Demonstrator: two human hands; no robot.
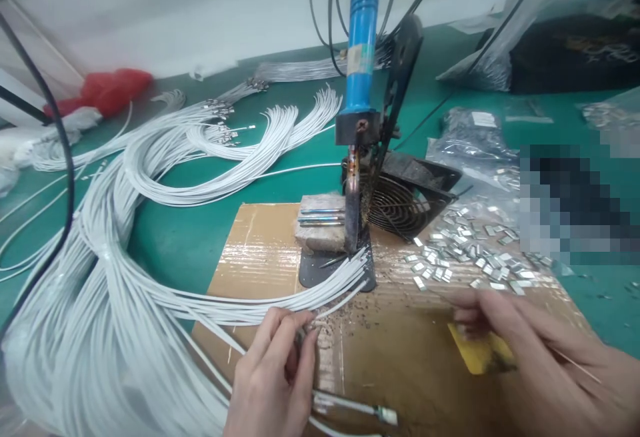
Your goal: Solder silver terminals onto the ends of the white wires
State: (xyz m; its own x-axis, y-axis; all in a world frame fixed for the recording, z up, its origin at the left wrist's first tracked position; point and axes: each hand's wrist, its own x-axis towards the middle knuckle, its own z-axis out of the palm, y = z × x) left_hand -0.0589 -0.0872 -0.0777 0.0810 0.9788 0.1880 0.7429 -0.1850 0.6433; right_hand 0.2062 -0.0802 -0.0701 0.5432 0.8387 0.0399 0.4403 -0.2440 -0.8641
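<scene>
My left hand (280,364) is closed in a pinch at the near end of the cardboard, with a white cable (345,300) running out from its fingertips. Something small and shiny between the fingers is mostly hidden. Just beyond lies a fanned bundle of white cables (300,297), tips by the iron's stand. Below the hand rests a cable end with a small metal connector (387,416). My right hand (530,350), blurred, is closed around a thin wire (577,365). A blue-handled soldering iron (364,30) is held upright, tip down, above the cable tips.
Loose metal connector pieces (480,257) are scattered on the cardboard (260,237) at right. A black fan (405,204) leans behind the iron. A yellow piece (480,350) lies beneath my right hand. Large coiled cables (110,290) fill the left; plastic bags (470,137) lie at back right.
</scene>
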